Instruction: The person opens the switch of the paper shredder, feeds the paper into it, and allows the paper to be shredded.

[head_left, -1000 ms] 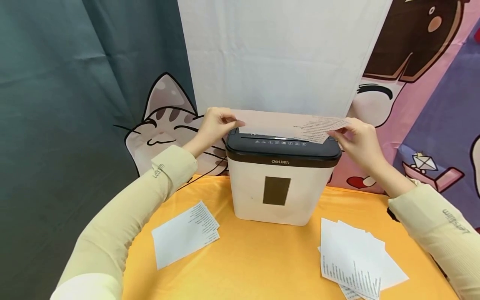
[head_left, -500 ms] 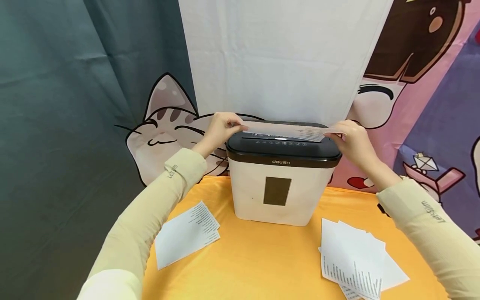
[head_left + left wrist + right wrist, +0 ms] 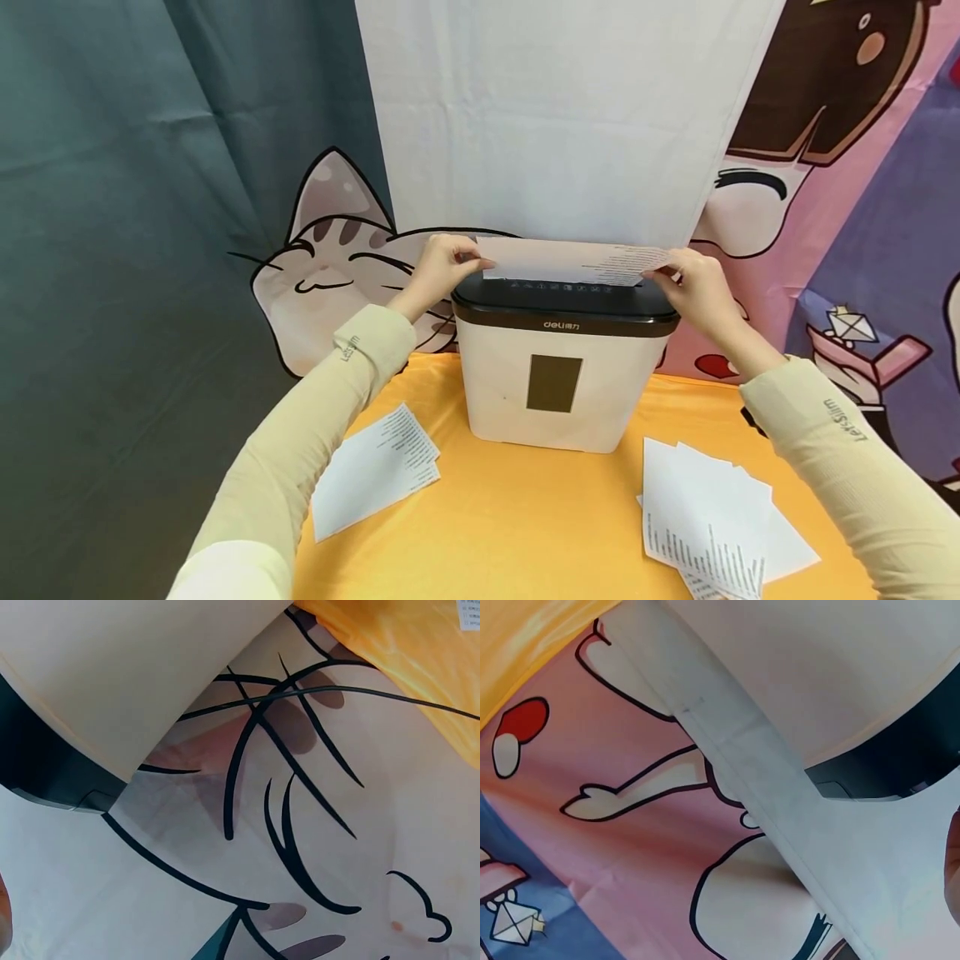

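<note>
A printed sheet of paper (image 3: pixel 555 260) stands over the black top of the white paper shredder (image 3: pixel 487 383), its lower edge at the feed slot. My left hand (image 3: pixel 448 267) pinches the sheet's left side between thumb and fingers. At its right side, where the rows of print are, my right hand (image 3: pixel 693 279) pinches it too. In the left wrist view the shredder's side (image 3: pixel 135 675) fills the upper left, with only a sliver of a fingertip (image 3: pixel 4 911) at the edge. The right wrist view has the shredder's corner (image 3: pixel 885 772) and part of a finger (image 3: pixel 952 870).
On the orange tablecloth (image 3: pixel 540 525), a few printed sheets (image 3: pixel 371 475) lie at the left and a fanned pile of paper (image 3: pixel 705 517) at the right. A cartoon-printed curtain (image 3: pixel 570 108) hangs right behind the shredder. A black cord (image 3: pixel 405 697) runs beside it.
Both hands have come down and inward with the sheet. It was held above the shredder, then tipped nearly flat; now it stands more upright with its lower edge at the slot.
</note>
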A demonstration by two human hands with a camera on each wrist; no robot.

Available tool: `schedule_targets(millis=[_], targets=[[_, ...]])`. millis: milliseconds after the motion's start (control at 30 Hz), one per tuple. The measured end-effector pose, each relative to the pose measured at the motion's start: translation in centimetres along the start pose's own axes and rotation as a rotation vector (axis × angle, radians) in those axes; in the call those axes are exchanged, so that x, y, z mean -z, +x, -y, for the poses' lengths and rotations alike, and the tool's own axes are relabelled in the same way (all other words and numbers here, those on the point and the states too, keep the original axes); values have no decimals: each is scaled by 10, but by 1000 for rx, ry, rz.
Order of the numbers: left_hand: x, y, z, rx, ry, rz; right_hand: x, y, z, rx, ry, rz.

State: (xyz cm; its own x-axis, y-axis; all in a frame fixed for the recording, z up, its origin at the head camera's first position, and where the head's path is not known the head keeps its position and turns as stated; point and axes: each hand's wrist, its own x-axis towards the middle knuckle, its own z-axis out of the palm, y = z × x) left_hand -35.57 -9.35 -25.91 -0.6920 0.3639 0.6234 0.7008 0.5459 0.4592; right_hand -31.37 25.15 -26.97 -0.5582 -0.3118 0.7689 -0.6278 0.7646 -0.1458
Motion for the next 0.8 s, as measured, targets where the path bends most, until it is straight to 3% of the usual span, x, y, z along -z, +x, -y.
schedule_targets(millis=[367, 567, 800], targets=[[-13, 4, 1, 121, -13, 18, -9, 1, 0, -169, 28, 44], [-19, 7, -4, 168, -40, -52, -12, 3, -1, -220, 25, 66], [-20, 10, -11, 202, -112, -213, -15, 4, -1, -226, 16, 105]])
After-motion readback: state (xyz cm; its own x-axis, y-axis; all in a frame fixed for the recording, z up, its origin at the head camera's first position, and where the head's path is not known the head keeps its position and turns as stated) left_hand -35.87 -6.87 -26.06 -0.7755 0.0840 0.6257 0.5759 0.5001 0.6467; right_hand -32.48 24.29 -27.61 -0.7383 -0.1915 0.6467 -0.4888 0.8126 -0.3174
